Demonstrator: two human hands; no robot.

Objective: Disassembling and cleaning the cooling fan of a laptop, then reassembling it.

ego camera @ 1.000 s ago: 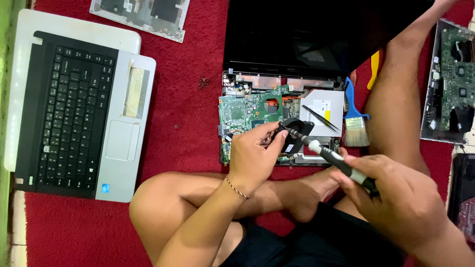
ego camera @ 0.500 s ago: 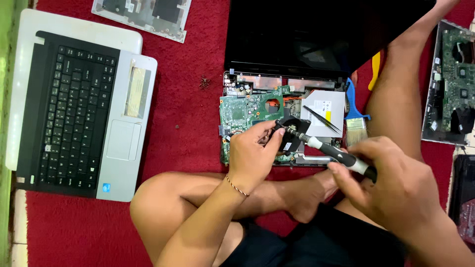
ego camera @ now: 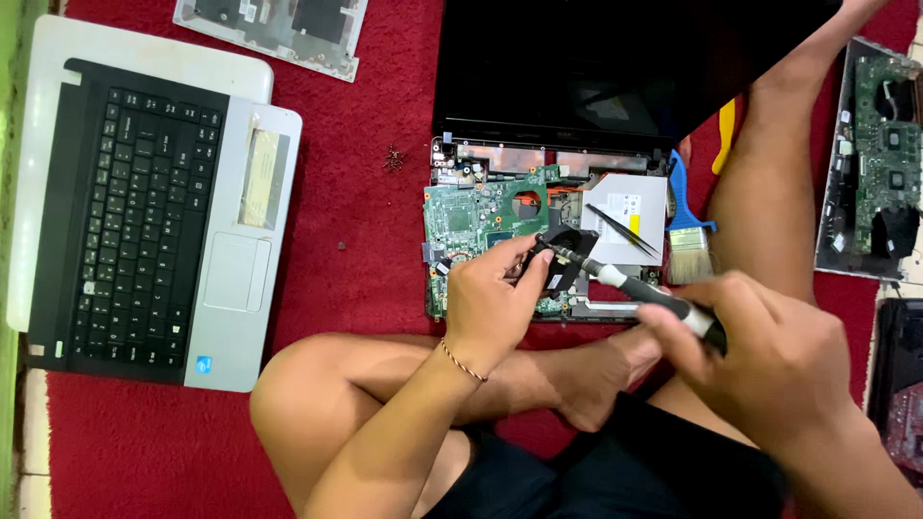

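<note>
On the floor, a red carpet (ego camera: 365, 125) covered nearly everything in view, with a strip of pale tile and a green edge showing along the left. A person sat cross-legged on it, bare knees forward. At the left lay a silver laptop keyboard deck (ego camera: 144, 207) with black keys, and above it a grey plastic cover panel (ego camera: 274, 24). A small cluster of dark screws (ego camera: 393, 159) rested on the carpet between them and the opened laptop (ego camera: 538, 231), whose shell held a green motherboard (ego camera: 471, 216), a silver optical drive (ego camera: 630, 207) with black tweezers (ego camera: 620, 231) lying across it, and a black fan (ego camera: 565, 255). The dark screen (ego camera: 615, 58) stood open behind. A paintbrush (ego camera: 687, 255) lay just beside the shell on its right, and another bare circuit board (ego camera: 880, 159) sat in a tray at the far right.

The left hand (ego camera: 495, 298) pinched the fan at its edge. The right hand (ego camera: 769, 351) gripped a black-handled screwdriver (ego camera: 635, 288), its tip touching the fan.
</note>
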